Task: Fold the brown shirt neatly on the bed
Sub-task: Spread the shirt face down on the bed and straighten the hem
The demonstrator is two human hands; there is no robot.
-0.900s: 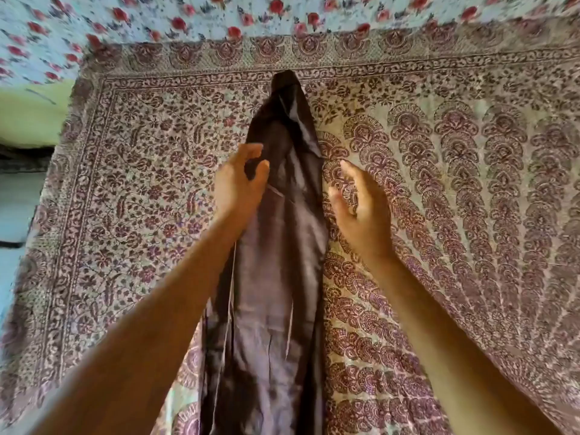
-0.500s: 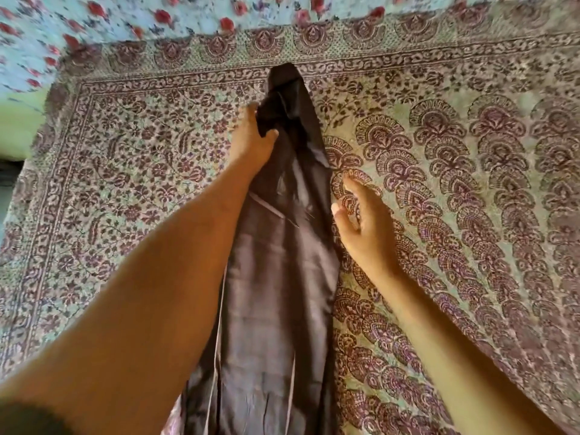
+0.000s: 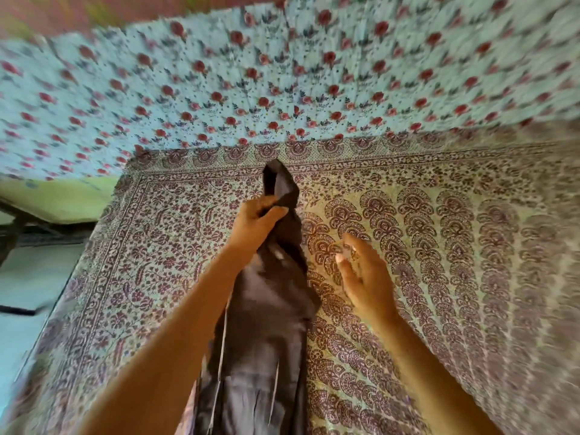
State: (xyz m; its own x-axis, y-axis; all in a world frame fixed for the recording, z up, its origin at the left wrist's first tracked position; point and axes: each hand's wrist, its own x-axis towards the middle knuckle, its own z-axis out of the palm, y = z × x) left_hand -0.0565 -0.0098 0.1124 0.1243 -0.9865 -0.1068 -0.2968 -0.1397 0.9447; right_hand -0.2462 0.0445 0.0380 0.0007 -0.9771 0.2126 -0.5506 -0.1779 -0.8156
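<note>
Patterned bed bearing brown shirt in a narrow strip; left hand gripping its far end, right hand loose beside; soft, limp, best held by ends

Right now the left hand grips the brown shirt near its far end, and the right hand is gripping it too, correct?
In the head view the left hand does grip the brown shirt near its far end, but the right hand is open beside it, holding nothing.

The shirt is lying on the bedspread, left hand gripping its far end, right hand hovering beside.
</note>
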